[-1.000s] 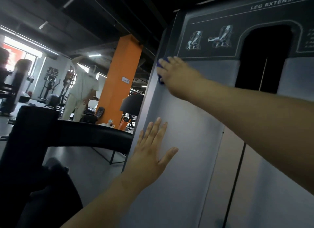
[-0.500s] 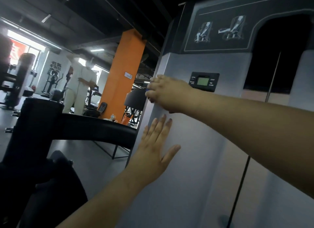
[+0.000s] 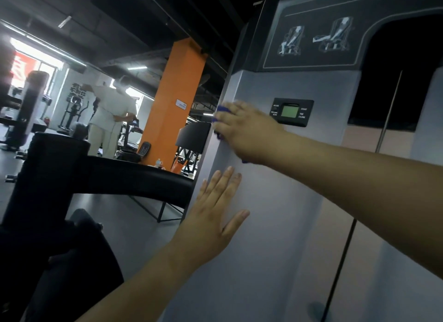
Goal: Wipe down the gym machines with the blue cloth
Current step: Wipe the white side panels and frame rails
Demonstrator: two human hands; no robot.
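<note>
The grey panel (image 3: 275, 225) of the leg machine is bare below and to the right of the left hand (image 3: 211, 225), which lies flat near the panel's left edge, so that stretch is free for a pass. Only a narrow strip of panel separates it from the right hand (image 3: 242, 130), which presses the blue cloth (image 3: 221, 110) at the left edge above. Just right of that hand, the black display (image 3: 292, 112) sits in the way of a sideways pass. Farther right, a thin dark line (image 3: 340, 261), either a rod or a seam, runs down the face. Past the left edge is open air, then the black padded arm (image 3: 119, 178), which meets the panel's side beside the left hand.
</note>
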